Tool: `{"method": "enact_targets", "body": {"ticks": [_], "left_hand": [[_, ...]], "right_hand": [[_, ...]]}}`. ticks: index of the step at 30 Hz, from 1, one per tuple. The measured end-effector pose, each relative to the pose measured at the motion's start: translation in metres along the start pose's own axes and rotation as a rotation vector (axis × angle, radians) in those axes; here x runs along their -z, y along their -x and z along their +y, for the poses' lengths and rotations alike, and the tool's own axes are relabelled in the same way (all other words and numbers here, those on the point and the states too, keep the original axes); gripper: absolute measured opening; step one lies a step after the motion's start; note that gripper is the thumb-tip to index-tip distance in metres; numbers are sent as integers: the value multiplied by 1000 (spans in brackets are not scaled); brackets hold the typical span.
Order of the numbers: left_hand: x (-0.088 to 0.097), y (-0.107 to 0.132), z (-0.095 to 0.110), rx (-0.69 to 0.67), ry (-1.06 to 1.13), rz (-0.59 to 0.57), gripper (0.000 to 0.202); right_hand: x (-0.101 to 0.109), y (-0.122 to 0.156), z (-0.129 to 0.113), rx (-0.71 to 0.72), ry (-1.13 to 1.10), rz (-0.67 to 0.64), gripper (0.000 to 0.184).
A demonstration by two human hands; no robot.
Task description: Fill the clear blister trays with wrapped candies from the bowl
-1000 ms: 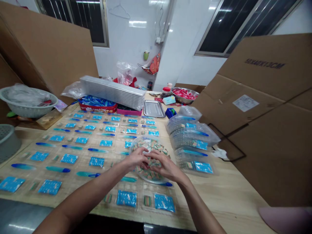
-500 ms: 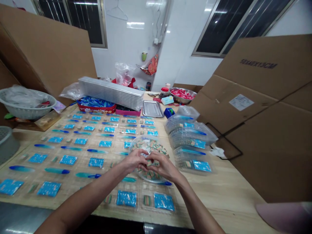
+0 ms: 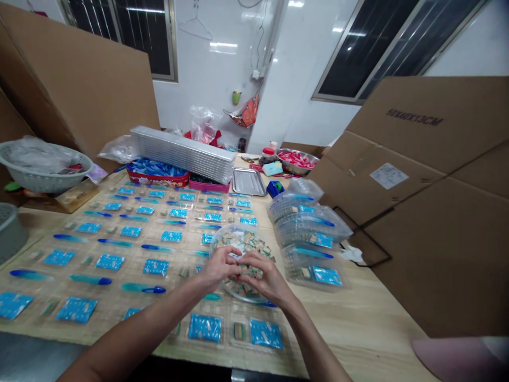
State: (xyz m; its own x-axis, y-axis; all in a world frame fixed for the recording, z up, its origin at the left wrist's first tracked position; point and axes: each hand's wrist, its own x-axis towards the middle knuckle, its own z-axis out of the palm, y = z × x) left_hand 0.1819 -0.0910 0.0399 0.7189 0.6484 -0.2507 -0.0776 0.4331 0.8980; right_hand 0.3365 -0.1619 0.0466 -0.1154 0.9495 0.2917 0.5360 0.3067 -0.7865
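Observation:
My left hand and my right hand meet fingertip to fingertip above a clear round bowl. Both are closed in a pinch; whatever lies between the fingertips is too small and hidden to make out. Many small striped blocks in green, beige and pink fill the bowl. It stands among rows of clear plastic trays. In the nearest trays, a blue patterned packet and a striped block lie in separate hollows. Blue-turquoise pen-shaped sticks lie in many trays.
Filled clear trays are stacked to the right, beside a large cardboard box. Behind the rows are a red tub of blue sticks, a long stack of clear trays, a metal tray and a steel bowl. A basket stands left.
The camera view has shifted slightly. Both hands stay pinched together over the bowl, with only a small change in finger position.

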Motion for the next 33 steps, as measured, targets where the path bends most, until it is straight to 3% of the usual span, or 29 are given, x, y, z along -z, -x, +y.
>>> {"method": "enact_targets", "body": {"ticks": [5, 9, 13, 17, 21, 30, 33], "left_hand": [[2, 1, -3, 15, 27, 8, 51], [1, 0, -4, -100, -31, 102, 43], [-4, -1, -6, -244, -228, 209, 32], [-7, 1, -13, -391, -448, 286, 31], [-5, 3, -24, -458, -538, 328, 36], [0, 16, -26, -686, -634, 341, 38], [1, 17, -24, -675, -604, 336, 37]], "right_hand": [[-4, 0, 3, 38, -1, 43, 27], [-5, 5, 10, -101, -174, 100, 44], [-10, 10, 19, -202, -253, 252, 25], [-15, 12, 20, -125, -92, 361, 11], [-18, 13, 18, -14, -8, 417, 6], [-28, 11, 4, 177, 88, 466, 18], [-31, 11, 6, 160, 93, 467, 18]]}}
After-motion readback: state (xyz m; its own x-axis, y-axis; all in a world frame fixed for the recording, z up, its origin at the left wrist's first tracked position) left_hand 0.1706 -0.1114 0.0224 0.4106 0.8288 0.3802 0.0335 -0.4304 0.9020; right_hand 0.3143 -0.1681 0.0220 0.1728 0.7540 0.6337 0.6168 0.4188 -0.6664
